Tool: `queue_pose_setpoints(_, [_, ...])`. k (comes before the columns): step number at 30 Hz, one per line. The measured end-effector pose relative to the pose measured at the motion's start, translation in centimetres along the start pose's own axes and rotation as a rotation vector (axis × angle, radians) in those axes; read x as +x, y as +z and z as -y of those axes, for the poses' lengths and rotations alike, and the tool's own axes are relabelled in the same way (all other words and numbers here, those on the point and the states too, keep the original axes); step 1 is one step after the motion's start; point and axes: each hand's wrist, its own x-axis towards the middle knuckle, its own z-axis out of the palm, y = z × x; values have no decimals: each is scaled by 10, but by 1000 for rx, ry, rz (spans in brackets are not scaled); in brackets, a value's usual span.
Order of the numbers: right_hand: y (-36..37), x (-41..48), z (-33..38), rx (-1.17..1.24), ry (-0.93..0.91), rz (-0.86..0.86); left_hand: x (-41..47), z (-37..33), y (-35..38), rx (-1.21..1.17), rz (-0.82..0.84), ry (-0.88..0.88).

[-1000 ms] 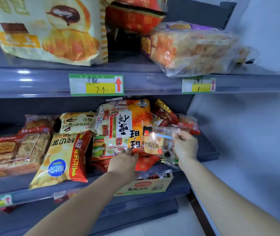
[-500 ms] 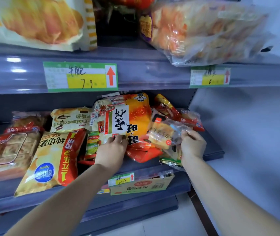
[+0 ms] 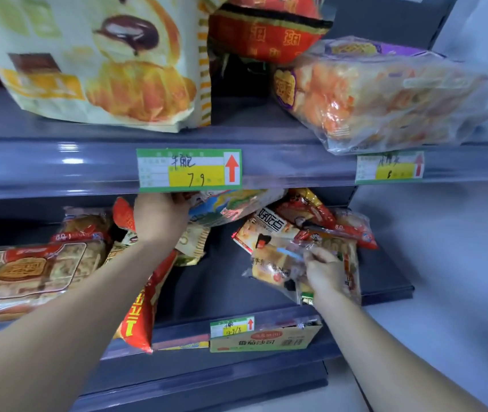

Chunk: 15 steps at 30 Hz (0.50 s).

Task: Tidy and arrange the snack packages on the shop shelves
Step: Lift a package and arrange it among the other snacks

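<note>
On the middle shelf point(image 3: 231, 292) my left hand point(image 3: 159, 218) grips a stack of orange and yellow snack packs point(image 3: 231, 205), lifted up under the upper shelf's edge. My right hand point(image 3: 323, 270) pinches a clear pack of small cakes point(image 3: 269, 267) at the shelf's right end, on top of red and orange packs point(image 3: 308, 212). A red-and-yellow chip bag point(image 3: 140, 316) leans under my left forearm. A clear pack of biscuits point(image 3: 28, 272) lies at the left.
The upper shelf point(image 3: 58, 168) carries a big croissant bag point(image 3: 103, 60), a red bag point(image 3: 269, 28) and a clear bag of orange snacks point(image 3: 379, 93) overhanging its edge. Price tags point(image 3: 189, 171) sit on the rails. A cardboard box point(image 3: 263, 339) stands below. A white wall is at the right.
My left hand has lifted the stack of packs from the shelf's middle up and back, baring the shelf floor there. My right hand stays on the clear cake pack, shifted slightly lower.
</note>
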Motion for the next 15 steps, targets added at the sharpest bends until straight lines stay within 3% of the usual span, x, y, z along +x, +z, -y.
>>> queue_pose_setpoints(5, [31, -14, -11, 86, 156, 187, -2, 4, -11, -303, 7, -56])
queue_pose_setpoints(8, [45, -17, -15, 108, 207, 201, -2, 6, -13, -519, 93, -128])
queue_pose_setpoints(13, [43, -23, -7, 147, 234, 132, 2, 10, -18, -654, 14, -229])
queue_pose_setpoints(15, [35, -23, -4, 314, 290, 145, 5, 21, -17, -681, 41, -298])
